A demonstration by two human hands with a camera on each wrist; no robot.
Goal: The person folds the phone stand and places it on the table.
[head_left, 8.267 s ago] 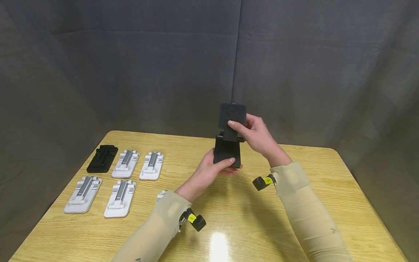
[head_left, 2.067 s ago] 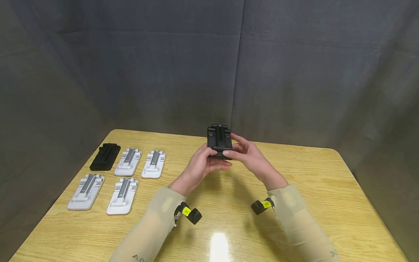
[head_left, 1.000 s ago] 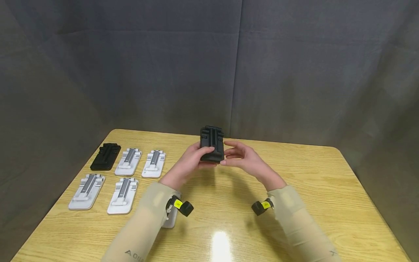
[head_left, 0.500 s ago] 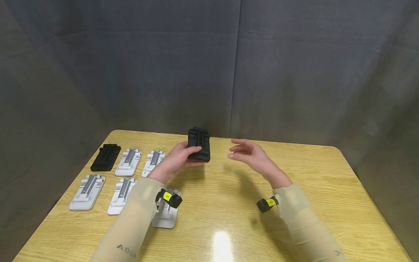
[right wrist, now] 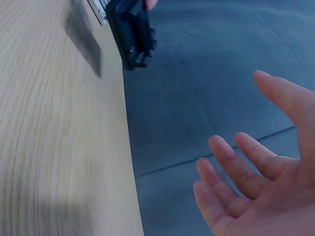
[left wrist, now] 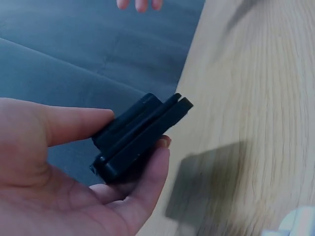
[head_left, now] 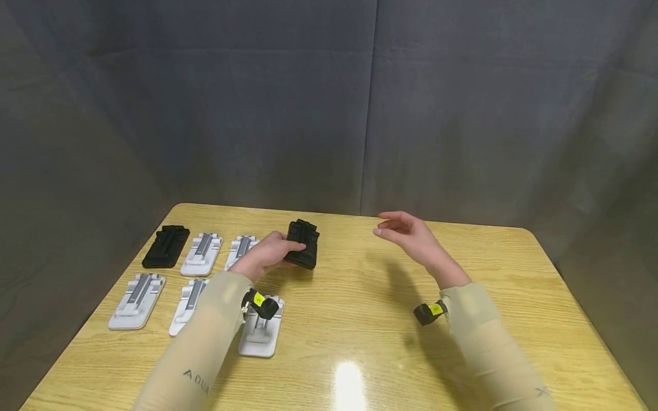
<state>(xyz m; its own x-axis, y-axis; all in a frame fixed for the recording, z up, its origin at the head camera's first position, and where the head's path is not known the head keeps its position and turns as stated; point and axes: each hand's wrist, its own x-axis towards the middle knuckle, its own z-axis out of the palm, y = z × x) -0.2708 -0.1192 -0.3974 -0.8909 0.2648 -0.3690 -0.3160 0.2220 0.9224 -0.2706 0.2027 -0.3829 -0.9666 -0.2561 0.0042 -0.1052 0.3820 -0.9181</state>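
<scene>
My left hand point(head_left: 268, 252) grips a folded black phone stand point(head_left: 302, 245) by its left side, thumb on the hinged face and fingers underneath. In the left wrist view the folded phone stand point(left wrist: 142, 132) is seen edge-on above the table, its shadow on the wood beside it. Off to the right, my right hand point(head_left: 413, 240) hovers over the table with nothing in it, fingers relaxed and bent a little. The right wrist view shows that same hand point(right wrist: 261, 191) with its palm bare and thumb apart from the fingers.
Another folded black phone stand point(head_left: 165, 246) lies at the back left of the wooden table point(head_left: 360, 319). Several folded white phone stands lie near it, among them one at the front left point(head_left: 137, 302) and one partly under the left wrist point(head_left: 261, 337). A dark curtain point(head_left: 329, 108) hangs behind.
The black phone stand, unfolded between both hands in the oldest frame, is folded now. My right hand has let go and drawn right; my left hand has carried the stand left and lower.
</scene>
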